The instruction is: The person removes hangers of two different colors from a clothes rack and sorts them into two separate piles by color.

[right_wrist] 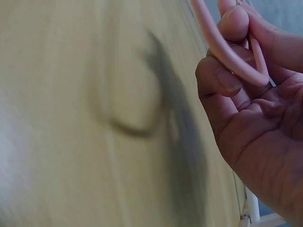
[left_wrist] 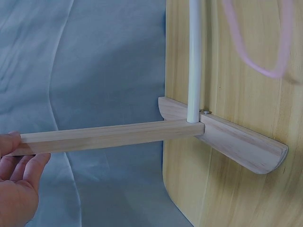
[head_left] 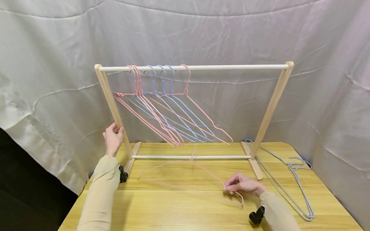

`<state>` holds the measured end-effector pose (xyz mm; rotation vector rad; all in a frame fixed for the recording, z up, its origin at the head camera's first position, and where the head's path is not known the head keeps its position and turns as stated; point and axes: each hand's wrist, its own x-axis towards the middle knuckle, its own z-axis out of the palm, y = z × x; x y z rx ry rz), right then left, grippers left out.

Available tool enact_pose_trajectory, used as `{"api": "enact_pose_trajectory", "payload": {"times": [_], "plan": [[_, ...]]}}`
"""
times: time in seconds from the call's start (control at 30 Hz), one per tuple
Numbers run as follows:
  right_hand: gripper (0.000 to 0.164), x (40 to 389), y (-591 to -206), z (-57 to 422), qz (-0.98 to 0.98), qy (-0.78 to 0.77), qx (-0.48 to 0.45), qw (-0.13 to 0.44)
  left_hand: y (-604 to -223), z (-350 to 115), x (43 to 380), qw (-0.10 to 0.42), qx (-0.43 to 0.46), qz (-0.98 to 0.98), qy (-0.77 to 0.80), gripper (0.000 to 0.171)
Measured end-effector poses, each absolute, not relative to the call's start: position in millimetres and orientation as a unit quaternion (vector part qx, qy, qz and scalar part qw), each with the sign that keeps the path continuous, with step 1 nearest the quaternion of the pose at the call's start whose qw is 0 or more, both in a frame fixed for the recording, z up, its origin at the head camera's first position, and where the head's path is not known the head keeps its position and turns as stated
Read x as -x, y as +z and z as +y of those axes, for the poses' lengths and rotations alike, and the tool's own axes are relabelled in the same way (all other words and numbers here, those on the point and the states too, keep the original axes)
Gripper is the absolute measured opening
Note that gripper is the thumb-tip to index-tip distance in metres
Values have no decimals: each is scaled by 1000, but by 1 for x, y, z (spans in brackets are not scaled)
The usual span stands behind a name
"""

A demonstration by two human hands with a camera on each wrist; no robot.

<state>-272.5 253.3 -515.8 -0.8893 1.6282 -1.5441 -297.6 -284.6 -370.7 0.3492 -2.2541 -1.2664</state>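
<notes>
My left hand holds the left upright of a wooden garment rack. The left wrist view shows its thumb and fingers on either side of that wooden post. My right hand pinches a pink wire hanger near one shoulder end, low over the table. Toward the rack, the hanger's hook overlaps the white lower bar in the head view. Up close, the pink wire bends round between the right thumb and fingers.
From the white top rail hang a cluster of pink hangers, three blue hangers and a separate pink hanger. Several blue-grey hangers lie at the wooden table's right. Grey curtain closes off the back and sides.
</notes>
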Motion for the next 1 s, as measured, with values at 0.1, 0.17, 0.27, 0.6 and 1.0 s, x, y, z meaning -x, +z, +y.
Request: {"api": "enact_pose_trajectory", "payload": {"times": [0.1,0.17,0.27,0.6,1.0], "plan": [[32,271,-518,247,624,-593,357,363,-371,-284,298,265,-126,-833,-468,31],[32,270,-518,244,618,-593,359,371,-371,-284,299,266,-125,-834,-467,31],[33,269,-517,239,616,-589,355,384,-370,-284,299,267,-125,-833,-468,32],[30,266,-518,227,622,-564,371,396,-369,-283,297,270,-120,-834,-466,31],[28,263,-517,219,629,-542,385,403,-370,-284,296,261,-129,-833,-471,33]]}}
